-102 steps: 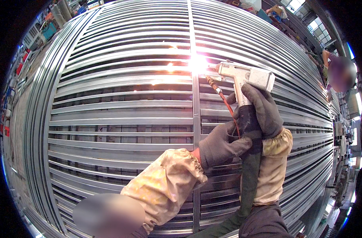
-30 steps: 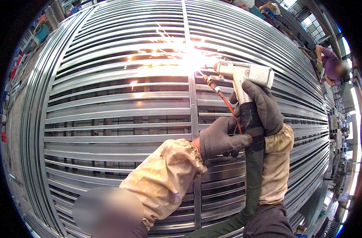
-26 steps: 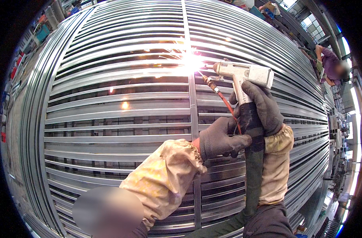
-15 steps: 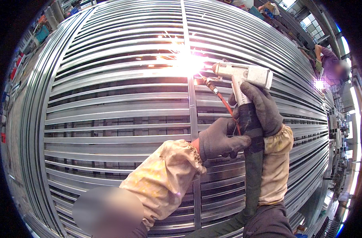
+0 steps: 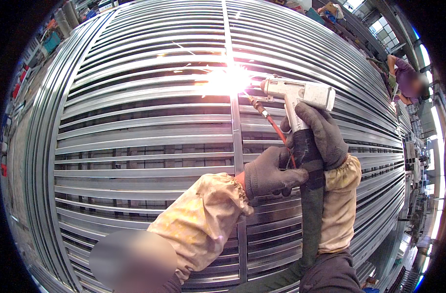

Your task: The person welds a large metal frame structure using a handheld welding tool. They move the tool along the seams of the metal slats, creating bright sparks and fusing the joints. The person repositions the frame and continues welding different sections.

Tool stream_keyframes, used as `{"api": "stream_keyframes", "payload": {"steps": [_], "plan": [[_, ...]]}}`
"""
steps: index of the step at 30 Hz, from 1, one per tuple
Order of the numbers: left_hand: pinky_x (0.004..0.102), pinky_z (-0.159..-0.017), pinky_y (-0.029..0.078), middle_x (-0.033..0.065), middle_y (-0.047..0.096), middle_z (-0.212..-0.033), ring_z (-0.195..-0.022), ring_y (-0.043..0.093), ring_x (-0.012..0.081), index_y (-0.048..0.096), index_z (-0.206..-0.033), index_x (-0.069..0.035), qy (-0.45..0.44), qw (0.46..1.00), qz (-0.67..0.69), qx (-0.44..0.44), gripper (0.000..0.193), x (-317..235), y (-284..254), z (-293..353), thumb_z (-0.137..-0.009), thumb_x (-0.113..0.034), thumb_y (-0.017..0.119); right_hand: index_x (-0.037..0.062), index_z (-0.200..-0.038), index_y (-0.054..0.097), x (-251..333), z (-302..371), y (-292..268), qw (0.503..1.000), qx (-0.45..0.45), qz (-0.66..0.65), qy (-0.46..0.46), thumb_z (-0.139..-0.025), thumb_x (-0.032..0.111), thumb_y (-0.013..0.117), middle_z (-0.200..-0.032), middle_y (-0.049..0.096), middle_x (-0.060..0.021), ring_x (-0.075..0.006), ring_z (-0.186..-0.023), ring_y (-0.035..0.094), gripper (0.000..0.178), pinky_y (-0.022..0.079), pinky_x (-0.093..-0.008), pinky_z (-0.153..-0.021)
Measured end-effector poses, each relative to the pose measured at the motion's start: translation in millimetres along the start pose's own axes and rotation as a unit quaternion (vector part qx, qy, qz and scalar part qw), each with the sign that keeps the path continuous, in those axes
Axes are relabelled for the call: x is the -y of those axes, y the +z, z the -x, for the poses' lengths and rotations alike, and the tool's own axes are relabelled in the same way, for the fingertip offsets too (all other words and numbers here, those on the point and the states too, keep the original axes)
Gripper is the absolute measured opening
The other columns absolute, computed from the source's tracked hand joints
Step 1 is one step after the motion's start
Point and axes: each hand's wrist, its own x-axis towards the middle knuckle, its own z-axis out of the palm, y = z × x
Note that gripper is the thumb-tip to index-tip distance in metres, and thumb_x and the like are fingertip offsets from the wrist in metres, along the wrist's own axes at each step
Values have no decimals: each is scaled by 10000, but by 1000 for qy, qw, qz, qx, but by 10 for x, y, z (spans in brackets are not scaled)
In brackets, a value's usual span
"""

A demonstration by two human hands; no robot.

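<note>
My gloved right hand [image 5: 322, 136] is wrapped round the grip of a silver welding gun [image 5: 301, 93]. Black tape covers the lower grip, and a dark sleeved cable [image 5: 311, 219] hangs down from it. Just below, my gloved left hand [image 5: 273, 173] is closed round a thin red hose with a metal tip [image 5: 266, 113], its fingers against the taped grip. A blinding arc [image 5: 228, 80] with sparks burns at the gun's nozzle, over the upright bar [image 5: 237, 139] of a metal grille. Glare hides the weld spot and both tips.
Rows of parallel metal bars [image 5: 145, 173] fill the surface beneath my arms. At the far right another person [image 5: 409, 80] in a purple top bends over the grille. Red and teal items [image 5: 52, 41] stand beyond the left edge.
The arc and the gun's nose have shifted very slightly left, and the sparks have changed shape. The bright light near the other person has gone out.
</note>
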Motion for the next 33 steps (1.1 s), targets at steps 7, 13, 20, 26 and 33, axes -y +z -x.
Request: {"api": "stream_keyframes", "payload": {"steps": [7, 13, 20, 26, 33], "plan": [[225, -470, 413, 16, 610, -703, -534, 538, 68, 612, -988, 19, 22, 1000, 8, -1, 267, 63, -10, -17, -869, -197, 716, -15, -1173, 586, 117, -43, 1, 980, -23, -78, 180, -958, 256, 608, -872, 668, -107, -163, -661, 653, 347, 550, -285, -590], [224, -498, 422, 15, 633, -748, -581, 553, 61, 619, -1011, 24, 10, 1000, -22, 2, 266, 44, -16, -8, -867, -181, 710, -33, -1097, 613, 244, -1, 82, 979, -34, -94, 175, -959, 276, 610, -843, 661, -103, -155, -658, 650, 338, 538, -272, -586], [221, -534, 432, 11, 646, -766, -613, 559, 55, 626, -1035, 26, 21, 999, -32, 5, 291, 4, 2, 9, -862, -191, 715, -29, -1033, 623, 240, 18, 96, 990, -21, -54, 132, -963, 303, 602, -816, 651, -94, -148, -653, 643, 340, 531, -267, -582], [226, -514, 422, 0, 619, -715, -586, 548, 56, 624, -995, 18, 0, 999, -33, 15, 268, 8, -19, 17, -864, -197, 716, -23, -1022, 629, 265, 5, 67, 982, -5, -60, 177, -970, 317, 589, -813, 647, -90, -148, -655, 636, 346, 529, -270, -591], [220, -459, 391, -2, 607, -697, -537, 526, 50, 623, -992, 18, 26, 1000, -10, 9, 259, 78, 18, -1, -864, -188, 715, -30, -1034, 627, 206, 39, 60, 985, -24, -65, 155, -967, 319, 591, -830, 649, -95, -154, -660, 635, 358, 528, -273, -599]]}}
